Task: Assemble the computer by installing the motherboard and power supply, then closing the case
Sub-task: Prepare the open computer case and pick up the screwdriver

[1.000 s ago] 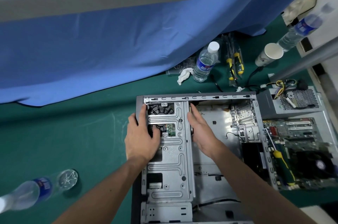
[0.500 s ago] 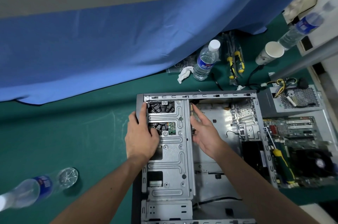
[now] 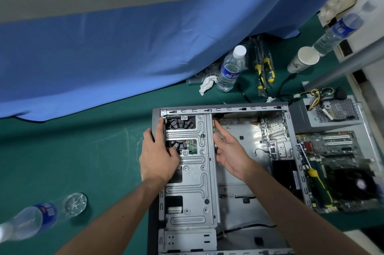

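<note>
Left hand (image 3: pixel 159 157) is gripping the case (image 3: pixel 220 109) front edge, right hand (image 3: pixel 230 150) is hanging loose and empty, probably touching the drive cage (image 3: pixel 193 182); motherboard (image 3: pixel 340 163) is lying rightward outside the case, long axis front-to-back, nearer the right hand.

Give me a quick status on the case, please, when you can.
Left hand grips the drive cage; right hand open at its inner edge. Case open; motherboard and power supply outside. Screwdriver lies on motherboard.
</note>
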The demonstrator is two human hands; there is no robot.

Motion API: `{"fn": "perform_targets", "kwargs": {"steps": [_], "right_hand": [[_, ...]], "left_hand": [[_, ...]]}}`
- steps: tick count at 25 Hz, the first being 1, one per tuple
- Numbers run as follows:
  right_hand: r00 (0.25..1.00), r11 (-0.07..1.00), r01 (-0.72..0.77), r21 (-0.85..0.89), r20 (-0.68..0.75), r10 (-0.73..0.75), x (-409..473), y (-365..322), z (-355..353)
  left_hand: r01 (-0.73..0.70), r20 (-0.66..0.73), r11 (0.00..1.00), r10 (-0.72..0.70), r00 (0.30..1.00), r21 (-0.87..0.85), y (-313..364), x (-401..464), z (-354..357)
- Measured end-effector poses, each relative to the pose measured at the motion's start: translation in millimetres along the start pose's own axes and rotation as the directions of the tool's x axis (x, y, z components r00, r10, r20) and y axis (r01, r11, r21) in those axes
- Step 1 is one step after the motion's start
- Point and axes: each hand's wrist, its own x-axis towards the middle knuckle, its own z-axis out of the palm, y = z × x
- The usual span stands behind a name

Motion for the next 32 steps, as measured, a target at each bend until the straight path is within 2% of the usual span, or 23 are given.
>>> {"fn": "perform_targets", "kwargs": {"steps": [13, 32], "right_hand": [[1.000, 0.998, 0.023, 0.051, -0.002, -0.023, -0.5, 2.8, -2.9], [0.996, 0.997, 0.079, -0.019, -0.049, -0.080, -1.7, 6.3, -0.4]], "left_hand": [[-0.004, 0.005, 1.000, 0.004, 1.000, -0.006, -0.8, 0.8, 1.4], [-0.013, 0.007, 1.000, 0.012, 1.000, 0.013, -1.4, 0.8, 1.9]]}}
